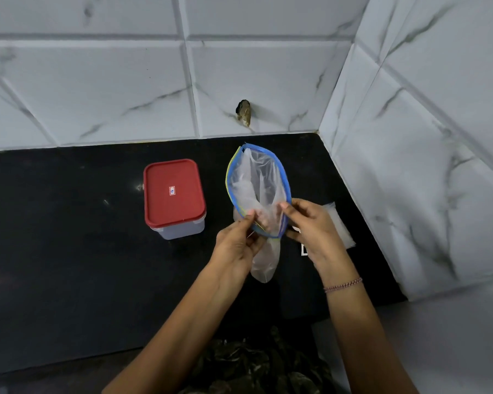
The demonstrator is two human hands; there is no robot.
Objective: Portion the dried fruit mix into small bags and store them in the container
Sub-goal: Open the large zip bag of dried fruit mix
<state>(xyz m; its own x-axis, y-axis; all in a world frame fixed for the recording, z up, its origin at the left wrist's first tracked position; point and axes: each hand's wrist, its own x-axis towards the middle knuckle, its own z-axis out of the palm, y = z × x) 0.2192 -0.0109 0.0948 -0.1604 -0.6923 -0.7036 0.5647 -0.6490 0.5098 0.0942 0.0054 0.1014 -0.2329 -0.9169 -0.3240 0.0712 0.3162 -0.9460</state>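
A clear zip bag [261, 180] with a blue and yellow zip rim is held up over the black counter, its mouth spread wide toward me. My left hand [236, 245] pinches the near left part of the rim. My right hand [310, 226] pinches the near right part. The bag's body hangs down between my hands and looks empty. To the left stands a clear rectangular container [174, 194] with a red lid on it. No dried fruit is visible.
A stack of clear small bags [340, 226] lies on the counter [69, 237] behind my right hand, partly hidden. White marble-look tiled walls [424, 166] close the back and right side. A small hole marks the back wall [244, 112].
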